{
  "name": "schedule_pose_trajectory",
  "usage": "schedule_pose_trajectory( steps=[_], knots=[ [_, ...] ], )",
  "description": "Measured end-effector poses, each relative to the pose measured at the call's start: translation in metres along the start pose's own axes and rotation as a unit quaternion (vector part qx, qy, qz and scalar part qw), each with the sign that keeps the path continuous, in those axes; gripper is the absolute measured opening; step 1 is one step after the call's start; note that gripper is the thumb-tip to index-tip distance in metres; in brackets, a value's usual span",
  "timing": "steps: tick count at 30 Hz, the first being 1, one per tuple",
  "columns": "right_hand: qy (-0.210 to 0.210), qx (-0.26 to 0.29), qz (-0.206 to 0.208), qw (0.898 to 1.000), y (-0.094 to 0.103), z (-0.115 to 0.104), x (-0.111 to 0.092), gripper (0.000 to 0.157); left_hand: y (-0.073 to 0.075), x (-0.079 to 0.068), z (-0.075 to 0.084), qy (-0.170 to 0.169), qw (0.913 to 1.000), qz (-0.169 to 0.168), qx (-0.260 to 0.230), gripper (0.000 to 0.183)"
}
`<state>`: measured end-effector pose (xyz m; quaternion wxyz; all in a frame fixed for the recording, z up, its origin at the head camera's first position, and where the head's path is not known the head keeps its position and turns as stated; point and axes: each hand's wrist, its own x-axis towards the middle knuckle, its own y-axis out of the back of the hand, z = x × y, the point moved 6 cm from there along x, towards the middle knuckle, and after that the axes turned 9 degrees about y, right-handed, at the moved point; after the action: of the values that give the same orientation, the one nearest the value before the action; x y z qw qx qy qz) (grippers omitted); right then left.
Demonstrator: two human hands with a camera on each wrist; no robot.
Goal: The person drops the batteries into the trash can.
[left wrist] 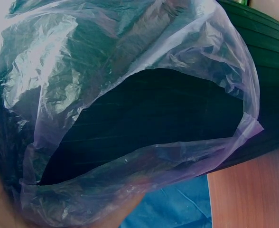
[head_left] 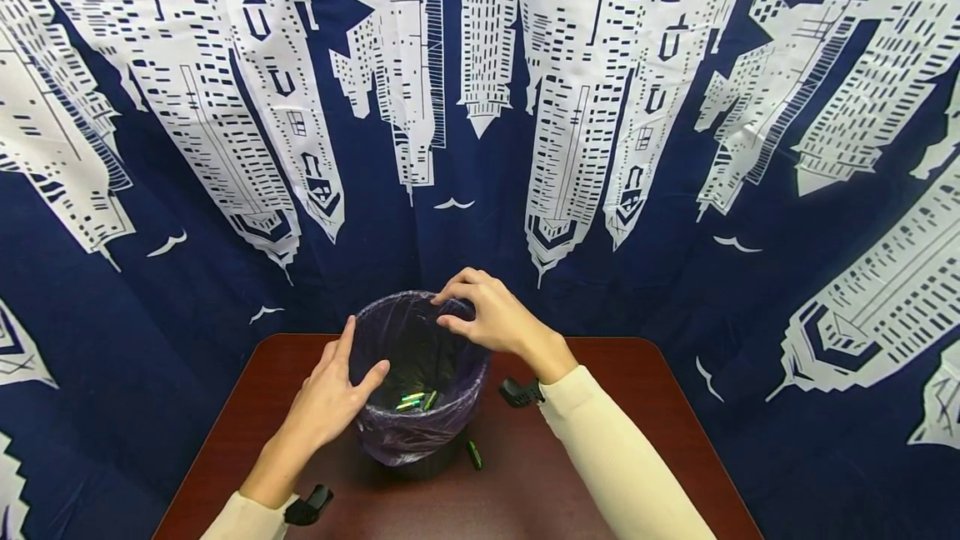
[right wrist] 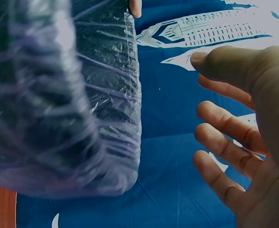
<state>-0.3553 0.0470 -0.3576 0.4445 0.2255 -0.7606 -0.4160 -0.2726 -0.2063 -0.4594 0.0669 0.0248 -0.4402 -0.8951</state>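
Observation:
A dark green bin (head_left: 431,465) stands on the table, lined with a thin purple-tinted plastic bag (head_left: 450,427) folded over its rim. My left hand (head_left: 326,394) is at the bin's left side, fingers extended along the rim and thumb over the opening. In the left wrist view the loose bag hem (left wrist: 187,154) partly hides that hand. Above the right rim is my right hand (head_left: 495,315), thumb and fingers apart and loosely bent. The right wrist view shows nothing between them, and a gap to the bag (right wrist: 116,118). Small shiny green cylinders (head_left: 411,401), perhaps batteries, lie inside the bin.
Another small green cylinder (head_left: 475,455) lies on the reddish-brown table (head_left: 570,473), just right of the bin. A navy curtain (head_left: 480,248) with white buildings hangs behind the table. Black wrist devices (head_left: 309,507) are strapped at both cuffs.

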Motion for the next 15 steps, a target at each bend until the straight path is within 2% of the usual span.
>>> schedule_pose_trajectory(
  steps=[15],
  knots=[
    [-0.014, 0.040, 0.056, 0.998, -0.005, 0.021, -0.042, 0.021, 0.001, -0.001, -0.002, -0.005, 0.9999, 0.007, -0.007, 0.107]
  ],
)
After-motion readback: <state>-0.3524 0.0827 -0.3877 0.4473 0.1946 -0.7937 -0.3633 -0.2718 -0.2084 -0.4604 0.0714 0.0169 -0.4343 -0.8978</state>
